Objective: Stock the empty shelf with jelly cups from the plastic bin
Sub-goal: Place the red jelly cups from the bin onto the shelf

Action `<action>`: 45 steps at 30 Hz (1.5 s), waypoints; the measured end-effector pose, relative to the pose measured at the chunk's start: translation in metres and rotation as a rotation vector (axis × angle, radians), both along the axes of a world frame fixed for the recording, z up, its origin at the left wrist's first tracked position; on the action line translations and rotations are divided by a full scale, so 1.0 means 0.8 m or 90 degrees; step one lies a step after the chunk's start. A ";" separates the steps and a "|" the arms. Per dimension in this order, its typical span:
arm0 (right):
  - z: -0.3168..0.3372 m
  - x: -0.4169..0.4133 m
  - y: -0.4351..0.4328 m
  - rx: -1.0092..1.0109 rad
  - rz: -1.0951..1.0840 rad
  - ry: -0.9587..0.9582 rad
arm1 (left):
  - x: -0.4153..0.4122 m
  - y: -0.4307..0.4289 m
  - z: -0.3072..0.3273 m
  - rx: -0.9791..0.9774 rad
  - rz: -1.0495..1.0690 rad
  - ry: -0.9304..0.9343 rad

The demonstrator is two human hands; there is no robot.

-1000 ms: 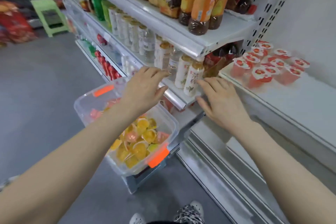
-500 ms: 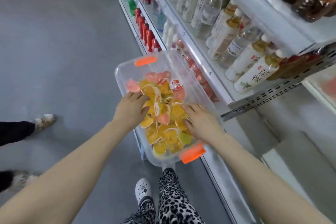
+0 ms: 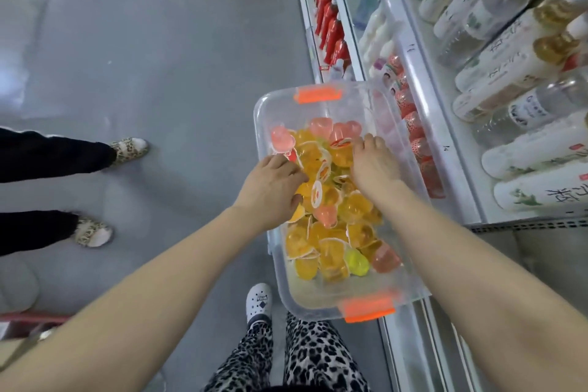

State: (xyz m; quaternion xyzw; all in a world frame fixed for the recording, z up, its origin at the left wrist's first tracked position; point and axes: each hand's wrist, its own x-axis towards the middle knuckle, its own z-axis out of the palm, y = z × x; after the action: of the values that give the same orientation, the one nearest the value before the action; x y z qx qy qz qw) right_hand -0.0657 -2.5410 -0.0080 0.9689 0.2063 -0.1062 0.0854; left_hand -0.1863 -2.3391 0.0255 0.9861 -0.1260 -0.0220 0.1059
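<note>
Digging into the clear plastic bin with orange latches (image 3: pixel 262 124), curled the left hand (image 3: pixel 270 188) among orange, pink and green jelly cups (image 3: pixel 331 232) by the bin's left edge, dipped the right hand (image 3: pixel 374 169) fingers-first toward its right edge; could not tell a hold on any cup. Judged plenty left: saw the bin heaped, nothing of the empty shelf. Noted white-labelled bottles (image 3: pixel 525 54) and red bottles (image 3: pixel 329 19) racked just right of the bin, another person's leopard slippers (image 3: pixel 129 148) well apart; found nothing blocking.
</note>
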 end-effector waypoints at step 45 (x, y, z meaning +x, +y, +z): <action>0.088 -0.167 -0.077 0.288 -0.050 -0.060 | 0.041 -0.053 0.052 -0.170 0.039 0.133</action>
State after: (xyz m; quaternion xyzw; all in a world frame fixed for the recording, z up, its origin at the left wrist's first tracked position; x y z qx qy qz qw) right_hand -0.1992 -2.6029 0.0624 0.9746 0.1826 -0.0151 -0.1285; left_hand -0.1538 -2.3814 0.0669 0.9590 -0.0858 -0.1046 0.2491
